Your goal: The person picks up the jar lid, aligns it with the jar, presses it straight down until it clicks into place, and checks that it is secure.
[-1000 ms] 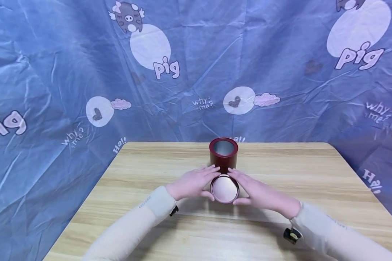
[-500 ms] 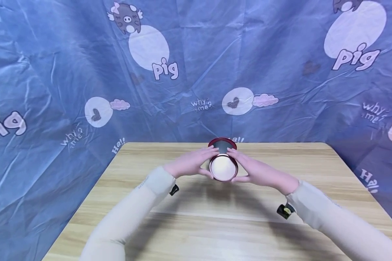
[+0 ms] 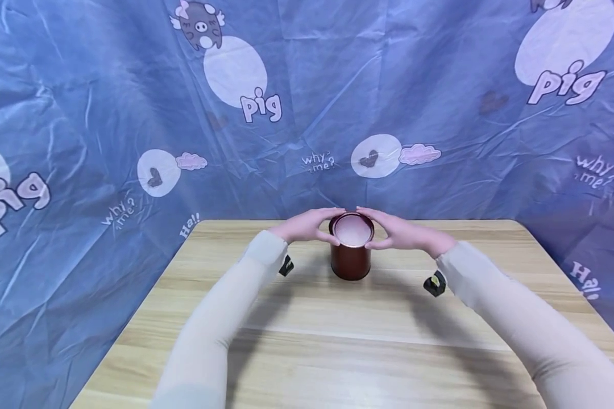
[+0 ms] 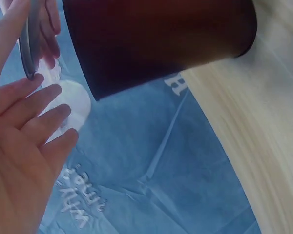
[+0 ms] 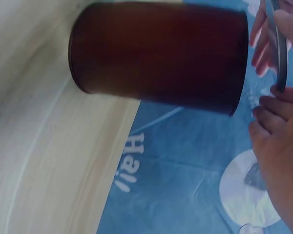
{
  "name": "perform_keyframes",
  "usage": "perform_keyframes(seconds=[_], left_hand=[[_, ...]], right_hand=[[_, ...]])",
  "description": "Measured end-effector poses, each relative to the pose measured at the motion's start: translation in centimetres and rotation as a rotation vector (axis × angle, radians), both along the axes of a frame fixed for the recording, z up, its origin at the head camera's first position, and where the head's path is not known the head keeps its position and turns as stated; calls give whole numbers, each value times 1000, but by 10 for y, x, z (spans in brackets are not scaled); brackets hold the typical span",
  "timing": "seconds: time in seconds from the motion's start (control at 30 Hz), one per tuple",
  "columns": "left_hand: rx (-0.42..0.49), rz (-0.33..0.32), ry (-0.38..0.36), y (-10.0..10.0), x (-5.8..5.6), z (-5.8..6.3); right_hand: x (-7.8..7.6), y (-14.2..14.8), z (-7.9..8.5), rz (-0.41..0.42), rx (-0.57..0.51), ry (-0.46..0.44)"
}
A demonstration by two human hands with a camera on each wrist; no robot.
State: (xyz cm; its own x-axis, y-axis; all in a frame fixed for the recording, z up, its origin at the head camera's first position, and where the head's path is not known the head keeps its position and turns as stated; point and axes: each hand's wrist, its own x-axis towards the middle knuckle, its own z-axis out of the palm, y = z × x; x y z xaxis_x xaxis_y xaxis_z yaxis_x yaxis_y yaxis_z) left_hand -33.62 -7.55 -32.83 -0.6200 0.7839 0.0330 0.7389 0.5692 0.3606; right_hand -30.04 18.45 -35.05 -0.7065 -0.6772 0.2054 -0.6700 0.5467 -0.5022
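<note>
A dark red cylindrical canister (image 3: 350, 262) stands upright on the wooden table. Its round lid (image 3: 353, 230), pale on top with a dark rim, is held level over the canister's mouth. Both wrist views show a gap between the lid (image 4: 28, 51) and the canister (image 4: 161, 39). My left hand (image 3: 309, 225) holds the lid's left edge between thumb and fingers. On the opposite edge, my right hand (image 3: 399, 233) grips it the same way. The lid hides the canister's opening in the head view.
The light wooden table (image 3: 307, 352) reaches back to a blue printed cloth (image 3: 307, 102), which hangs behind it and along both sides. The canister stands near the table's far edge.
Both hands have carried the lid up and away from me, from in front of the canister to above its mouth. The canister stays in place.
</note>
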Motion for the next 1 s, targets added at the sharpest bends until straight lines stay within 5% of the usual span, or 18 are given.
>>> perform_keyframes(seconds=[0.37, 0.6, 0.83, 1.0], left_hand=[[-27, 8, -140, 9, -34, -6], [-77, 32, -177, 8, -40, -9], [-80, 27, -220, 3, -47, -14], [-65, 50, -251, -1, -50, -18]], right_hand=[[-28, 7, -6, -45, 23, -80], [-36, 4, -9, -33, 24, -106], [-42, 1, -8, -47, -32, -319], [-44, 2, -12, -74, -53, -379]])
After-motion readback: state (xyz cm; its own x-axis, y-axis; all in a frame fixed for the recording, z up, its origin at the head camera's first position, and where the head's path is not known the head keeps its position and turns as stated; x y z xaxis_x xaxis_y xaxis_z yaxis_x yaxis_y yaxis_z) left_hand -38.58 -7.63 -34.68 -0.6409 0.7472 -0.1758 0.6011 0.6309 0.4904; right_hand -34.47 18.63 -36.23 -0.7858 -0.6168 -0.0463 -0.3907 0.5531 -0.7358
